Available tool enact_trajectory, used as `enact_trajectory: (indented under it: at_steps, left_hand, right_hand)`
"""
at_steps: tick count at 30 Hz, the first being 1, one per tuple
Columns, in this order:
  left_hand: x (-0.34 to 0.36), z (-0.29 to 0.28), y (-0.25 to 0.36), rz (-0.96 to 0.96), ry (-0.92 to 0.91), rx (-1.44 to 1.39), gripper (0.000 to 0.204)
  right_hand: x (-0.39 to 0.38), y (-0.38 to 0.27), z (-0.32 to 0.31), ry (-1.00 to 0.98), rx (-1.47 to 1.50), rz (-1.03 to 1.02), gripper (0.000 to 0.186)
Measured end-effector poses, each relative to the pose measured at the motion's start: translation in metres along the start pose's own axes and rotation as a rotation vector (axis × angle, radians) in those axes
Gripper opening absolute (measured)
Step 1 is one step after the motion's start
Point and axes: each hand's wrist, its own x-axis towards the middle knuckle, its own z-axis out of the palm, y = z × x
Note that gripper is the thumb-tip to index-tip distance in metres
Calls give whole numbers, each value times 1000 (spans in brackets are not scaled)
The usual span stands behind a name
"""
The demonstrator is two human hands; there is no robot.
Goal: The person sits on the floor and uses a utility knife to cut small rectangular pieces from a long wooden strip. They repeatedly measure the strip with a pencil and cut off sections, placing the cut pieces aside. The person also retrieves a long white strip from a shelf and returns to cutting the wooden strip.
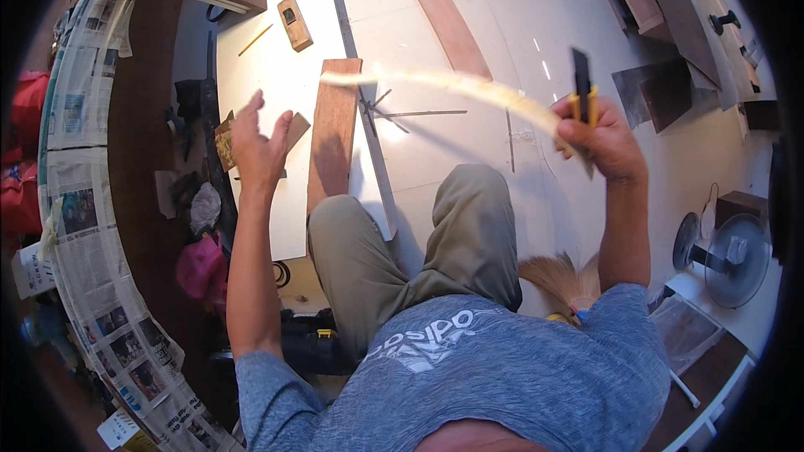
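My right hand (610, 136), raised at the right, is closed around a black and yellow utility knife (582, 84) and one end of a long, thin pale strip (469, 86). The strip arcs leftward across the view, slightly blurred, and its far end hangs over a reddish-brown wooden board (335, 121). That board lies on a white work surface (289, 205), close to my left knee. Above the same surface, my left hand (261, 146) is open with fingers apart and nothing in it. Small brown pieces (297, 130) lie behind it.
On the white surface are a wooden hand plane (296, 27) and a yellow pencil (255, 40). Several dark sticks (419, 112) and a long brown plank (444, 17) lie on the pale floor. A fan (737, 259) and a straw broom (563, 280) are at the right.
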Motion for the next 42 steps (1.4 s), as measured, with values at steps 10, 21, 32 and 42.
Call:
enact_trajectory:
  at_steps: [10, 21, 32, 42]
  left_hand:
    - [-64, 156, -48, 3, -395, 302, 84]
    - [-40, 219, -82, 172, -431, 169, 103]
    - [-40, 224, -99, 148, -470, 162, 87]
    - [-53, 246, -126, 163, -459, 197, 69]
  right_hand:
    - [13, -82, -82, 382, -256, -243, 35]
    - [142, -41, -64, 551, -199, -250, 34]
    - [183, 68, -32, 677, -160, 97, 28]
    - [183, 91, 1, 588, -764, 491, 24]
